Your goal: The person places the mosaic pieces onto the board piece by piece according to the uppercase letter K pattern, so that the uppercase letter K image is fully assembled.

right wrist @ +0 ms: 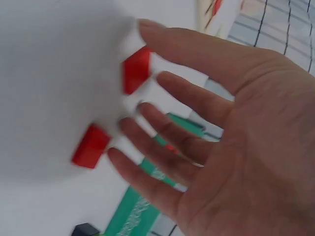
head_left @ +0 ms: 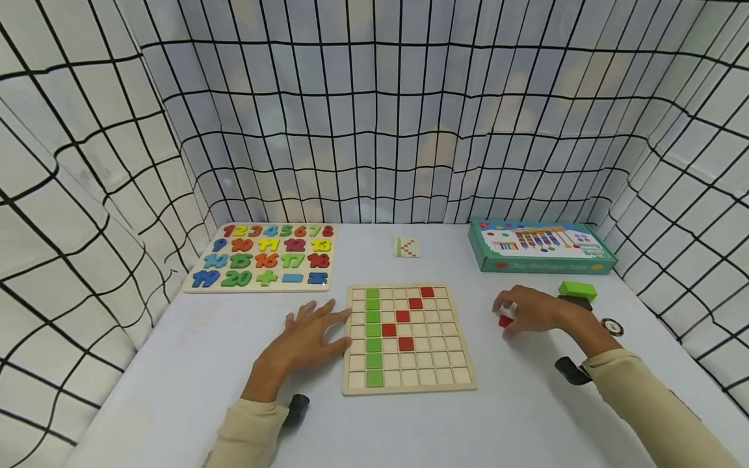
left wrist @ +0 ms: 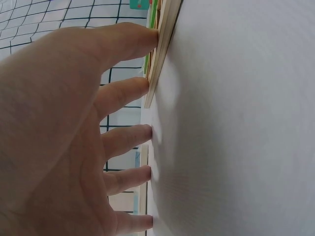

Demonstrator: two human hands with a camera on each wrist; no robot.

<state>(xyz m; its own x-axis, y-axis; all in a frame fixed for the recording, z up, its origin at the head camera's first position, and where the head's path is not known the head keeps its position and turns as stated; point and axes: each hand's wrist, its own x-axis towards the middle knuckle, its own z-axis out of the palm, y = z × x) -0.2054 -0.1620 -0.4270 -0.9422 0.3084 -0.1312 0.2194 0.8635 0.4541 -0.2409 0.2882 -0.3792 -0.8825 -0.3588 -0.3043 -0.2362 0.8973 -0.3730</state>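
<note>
A wooden grid board (head_left: 409,390) lies mid-table, with a column of green tiles (head_left: 373,343) and several red tiles (head_left: 402,316) placed in its squares. My left hand (head_left: 307,338) is spread, its thumb and index finger touching the board's left edge (left wrist: 160,59). To the right of the board, my right hand (head_left: 535,311) hovers low over a loose red block (head_left: 505,321). The right wrist view shows this red block (right wrist: 136,70) between the parted thumb and index finger, not pinched. A second red block (right wrist: 91,146) lies near the little fingertip; the hand hides it from the head view.
A number puzzle board (head_left: 275,285) lies back left. Behind the grid stands a small pattern card (head_left: 406,247). At back right is a green game box (head_left: 544,263). Beyond my right wrist lie a bright green block (head_left: 577,290) and a round chip (head_left: 612,326). Black netting surrounds the table.
</note>
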